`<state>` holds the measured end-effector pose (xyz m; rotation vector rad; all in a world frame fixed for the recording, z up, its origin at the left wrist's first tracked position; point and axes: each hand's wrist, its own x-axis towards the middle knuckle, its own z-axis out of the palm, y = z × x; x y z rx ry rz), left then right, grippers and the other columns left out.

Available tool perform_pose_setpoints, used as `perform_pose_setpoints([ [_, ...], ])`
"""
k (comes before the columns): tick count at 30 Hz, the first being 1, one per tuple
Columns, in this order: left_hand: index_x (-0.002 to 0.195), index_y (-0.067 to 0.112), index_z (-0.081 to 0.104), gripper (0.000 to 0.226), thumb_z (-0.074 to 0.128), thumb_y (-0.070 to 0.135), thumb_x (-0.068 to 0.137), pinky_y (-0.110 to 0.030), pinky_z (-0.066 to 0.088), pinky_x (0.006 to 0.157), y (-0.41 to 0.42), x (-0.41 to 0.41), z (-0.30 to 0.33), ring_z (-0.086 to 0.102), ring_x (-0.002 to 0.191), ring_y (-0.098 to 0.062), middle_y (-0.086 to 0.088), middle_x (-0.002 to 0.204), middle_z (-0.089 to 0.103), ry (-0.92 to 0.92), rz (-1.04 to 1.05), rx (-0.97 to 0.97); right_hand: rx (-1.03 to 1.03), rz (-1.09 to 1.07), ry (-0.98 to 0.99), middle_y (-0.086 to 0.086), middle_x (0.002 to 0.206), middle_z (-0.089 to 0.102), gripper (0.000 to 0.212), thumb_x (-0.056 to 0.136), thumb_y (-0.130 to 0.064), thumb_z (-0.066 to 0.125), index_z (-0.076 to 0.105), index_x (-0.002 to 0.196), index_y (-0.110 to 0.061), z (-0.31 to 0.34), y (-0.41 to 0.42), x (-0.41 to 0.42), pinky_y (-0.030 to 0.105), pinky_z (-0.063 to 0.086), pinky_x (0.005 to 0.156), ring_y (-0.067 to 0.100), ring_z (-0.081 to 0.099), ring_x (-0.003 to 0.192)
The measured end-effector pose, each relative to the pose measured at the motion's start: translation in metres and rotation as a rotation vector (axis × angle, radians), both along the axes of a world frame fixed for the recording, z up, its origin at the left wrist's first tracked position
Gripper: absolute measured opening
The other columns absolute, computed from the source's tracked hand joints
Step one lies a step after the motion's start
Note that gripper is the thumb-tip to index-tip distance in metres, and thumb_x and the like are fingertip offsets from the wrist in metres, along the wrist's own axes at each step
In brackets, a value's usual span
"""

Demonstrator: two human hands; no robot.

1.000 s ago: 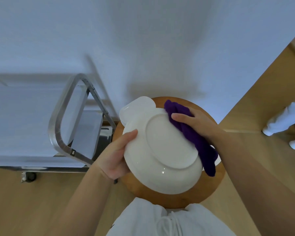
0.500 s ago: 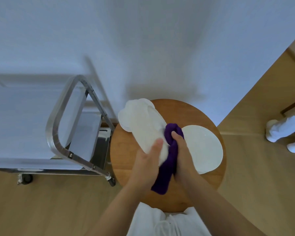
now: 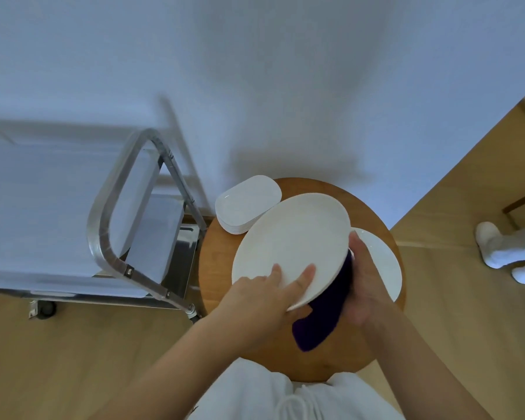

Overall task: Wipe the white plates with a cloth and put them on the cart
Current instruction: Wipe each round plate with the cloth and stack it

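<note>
left hand is gripping the round white plate at its near rim; right hand is pressing the purple cloth underneath.

Both forearms reach forward from the bottom of the view, bare to past the wrist. The left hand lies palm down, its fingers spread and straight, with the thumb tucked out of sight below. The right hand stands on edge, thumb uppermost, fingers curled under in a grip. The two hands are near each other, not touching.
</note>
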<state>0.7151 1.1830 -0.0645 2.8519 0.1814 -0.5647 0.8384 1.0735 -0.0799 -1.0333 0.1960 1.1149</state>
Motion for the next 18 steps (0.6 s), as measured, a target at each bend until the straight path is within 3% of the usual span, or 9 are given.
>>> perform_pose_setpoints([
  [2, 0.14, 0.042, -0.028, 0.066, 0.026, 0.046, 0.101, -0.047, 0.035, 0.107, 0.001, -0.004, -0.006, 0.041, 0.131, -0.031, -0.016, 0.157, 0.017, 0.019, -0.035, 0.039, -0.002, 0.015, 0.024, 0.011, 0.098, 0.072, 0.062, 0.052, -0.052, 0.073, 0.066, 0.104, -0.02, -0.005, -0.005, -0.001, 0.047, 0.056, 0.073, 0.032, 0.068, 0.089],
  [5, 0.139, 0.043, -0.029, 0.072, 0.032, 0.042, 0.102, -0.056, 0.007, 0.115, 0.003, -0.009, -0.018, 0.017, 0.144, -0.032, -0.017, 0.158, 0.011, 0.103, -0.036, 0.079, -0.043, 0.058, 0.033, 0.01, 0.088, 0.071, 0.062, 0.052, -0.037, 0.075, 0.062, 0.109, -0.016, -0.014, -0.011, -0.003, 0.041, 0.056, 0.066, 0.029, 0.066, 0.08],
  [7, 0.138, 0.046, -0.031, 0.075, 0.032, 0.052, 0.098, -0.058, -0.007, 0.113, 0.009, -0.018, -0.028, 0.002, 0.147, -0.03, -0.014, 0.16, 0.002, 0.134, -0.01, 0.058, -0.082, 0.061, 0.056, 0.011, 0.08, 0.07, 0.062, 0.048, -0.028, 0.069, 0.06, 0.107, -0.013, -0.022, -0.015, -0.006, 0.039, 0.054, 0.058, 0.028, 0.066, 0.07],
  [10, 0.123, 0.061, -0.039, 0.092, 0.039, 0.079, 0.076, -0.053, -0.021, 0.107, 0.023, -0.035, -0.04, -0.028, 0.142, -0.018, 0.011, 0.154, -0.029, 0.051, 0.237, -0.165, -0.081, 0.009, 0.099, 0.01, 0.074, 0.069, 0.054, 0.032, -0.015, 0.067, 0.068, 0.086, -0.011, -0.04, -0.025, -0.01, 0.039, 0.052, 0.059, 0.028, 0.067, 0.064],
  [12, 0.134, 0.056, -0.03, 0.106, 0.046, 0.08, 0.064, -0.054, -0.006, 0.115, 0.029, -0.044, -0.048, -0.02, 0.145, -0.017, 0.015, 0.156, -0.023, -0.137, 0.672, -0.407, -0.093, -0.026, 0.133, 0.008, 0.07, 0.069, 0.033, 0.033, -0.008, 0.062, 0.074, 0.064, -0.012, -0.052, -0.03, -0.011, 0.036, 0.051, 0.06, 0.025, 0.067, 0.059],
  [14, 0.15, 0.039, -0.001, 0.101, 0.056, 0.065, 0.071, -0.055, 0.029, 0.111, 0.035, -0.048, -0.058, 0.024, 0.143, -0.028, 0.003, 0.159, 0.016, -0.199, 1.179, -0.855, -0.148, -0.036, 0.151, 0.007, 0.067, 0.068, 0.021, 0.042, -0.005, 0.056, 0.073, 0.054, -0.011, -0.063, -0.032, -0.01, 0.034, 0.051, 0.06, 0.023, 0.066, 0.057],
  [15, 0.151, 0.028, 0.016, 0.086, 0.057, 0.054, 0.08, -0.051, 0.043, 0.103, 0.038, -0.049, -0.065, 0.046, 0.13, -0.029, -0.003, 0.15, 0.039, -0.162, 1.34, -1.057, -0.187, -0.017, 0.154, 0.007, 0.066, 0.067, 0.02, 0.044, -0.005, 0.055, 0.072, 0.054, -0.011, -0.068, -0.031, -0.01, 0.034, 0.05, 0.059, 0.023, 0.066, 0.057],
  [16, 0.146, 0.019, 0.032, 0.066, 0.056, 0.043, 0.089, -0.046, 0.052, 0.093, 0.041, -0.051, -0.076, 0.06, 0.114, -0.028, -0.007, 0.136, 0.055, -0.106, 1.419, -1.184, -0.225, 0.015, 0.159, 0.008, 0.066, 0.067, 0.02, 0.045, -0.004, 0.055, 0.072, 0.056, -0.009, -0.072, -0.029, -0.011, 0.033, 0.05, 0.058, 0.024, 0.065, 0.057],
  [18, 0.134, 0.01, 0.049, 0.04, 0.052, 0.021, 0.096, -0.04, 0.058, 0.081, 0.05, -0.056, -0.096, 0.067, 0.1, -0.026, -0.008, 0.117, 0.067, -0.064, 1.471, -1.268, -0.349, 0.079, 0.16, 0.008, 0.065, 0.067, 0.02, 0.051, -0.003, 0.059, 0.07, 0.067, -0.007, -0.078, -0.023, -0.013, 0.032, 0.05, 0.054, 0.025, 0.064, 0.059],
])
